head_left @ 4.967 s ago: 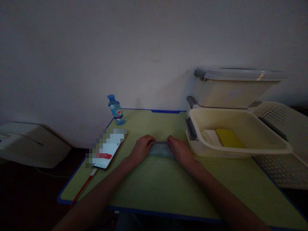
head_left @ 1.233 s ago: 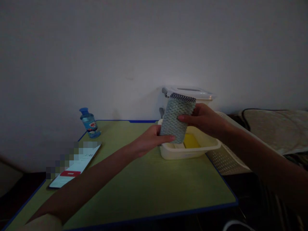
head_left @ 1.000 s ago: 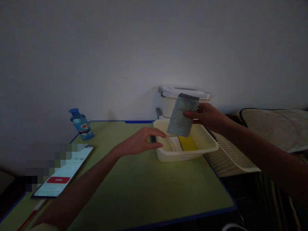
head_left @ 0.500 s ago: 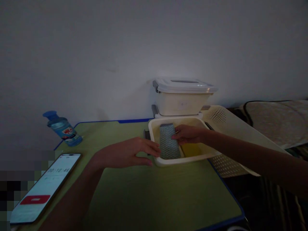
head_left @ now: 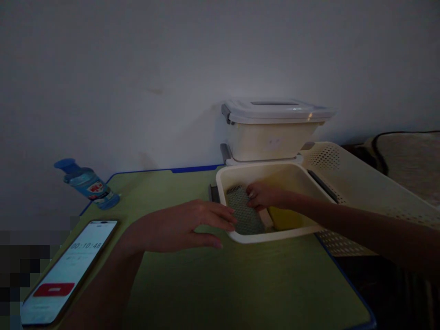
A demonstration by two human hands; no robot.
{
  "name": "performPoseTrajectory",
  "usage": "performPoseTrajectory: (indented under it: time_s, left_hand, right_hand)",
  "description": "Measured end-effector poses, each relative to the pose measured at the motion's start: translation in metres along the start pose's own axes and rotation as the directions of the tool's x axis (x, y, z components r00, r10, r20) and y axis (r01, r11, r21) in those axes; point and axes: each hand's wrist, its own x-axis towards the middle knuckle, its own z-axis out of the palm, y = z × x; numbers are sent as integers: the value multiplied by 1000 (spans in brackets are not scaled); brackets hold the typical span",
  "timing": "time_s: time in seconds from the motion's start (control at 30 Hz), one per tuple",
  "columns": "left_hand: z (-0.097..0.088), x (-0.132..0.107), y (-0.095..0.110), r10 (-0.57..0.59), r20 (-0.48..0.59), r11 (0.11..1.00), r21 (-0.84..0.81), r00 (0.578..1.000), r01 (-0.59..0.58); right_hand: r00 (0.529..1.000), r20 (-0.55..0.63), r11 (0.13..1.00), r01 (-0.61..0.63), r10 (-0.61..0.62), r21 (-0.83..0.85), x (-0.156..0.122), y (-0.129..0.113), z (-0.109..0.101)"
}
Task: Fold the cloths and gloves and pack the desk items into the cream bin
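Observation:
A grey-blue pad with a mesh-like pattern (head_left: pixel 243 213) lies inside the cream plastic bin (head_left: pixel 275 237), along its left side. My right hand (head_left: pixel 263 196) reaches down into the bin, fingers closed at the pad's upper right edge. Fingers loosely stretched, my left hand (head_left: pixel 194 224) is at the bin's front left rim, holding nothing. To the right of the pad are a pale block (head_left: pixel 266 220) and a flat yellow thing (head_left: pixel 284 219), partly hidden by my right forearm.
Behind the bin stands a lidded cream box (head_left: pixel 271 140) against the wall. A perforated white basket (head_left: pixel 364 183) is on the right. On the green table (head_left: pixel 220 284), a phone (head_left: pixel 68 270) showing a timer and a blue bottle (head_left: pixel 94 188) are at left.
My right hand has lowered the pad deeper into the bin, against its left side. My left hand stays near the rim. The view has shifted slightly.

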Motion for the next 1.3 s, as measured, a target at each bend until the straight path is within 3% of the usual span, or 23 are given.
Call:
performPoseTrajectory:
  time_s: [0.13,0.27,0.53,0.67,0.83,1.13,1.3]
  left_hand:
    - [0,0,-2,0,9,1000,9,1000,0]
    - [1,-1,-2,9,3,1000,23,1000,-9]
    - [1,-1,-2,9,-3,1000,15,1000,-9]
    - [0,0,-1,15,-1,1000,-1,1000,-15]
    - [1,-1,-2,3,-5,1000,-8,1000,-3]
    - [0,-1,-1,-6,6,1000,19,1000,6]
    - [0,0,-2,-1,-11,1000,-4,1000,1]
  right_hand:
    - [998,-59,987,-16,7,-161,-5,-7,0]
    - [993,-83,941,54,-86,-335,-8,-17,-2]
    - [952,166,827,305,-257,-473,-6,-26,-5]
    - [942,290,815,300,-170,-496,-9,-23,2]
    - [947,319,825,205,-31,-527,-7,-21,7]
    - [961,277,793,167,2,-586,-3,-18,20]
    - [951,308,832,165,8,-530,-2,-25,12]
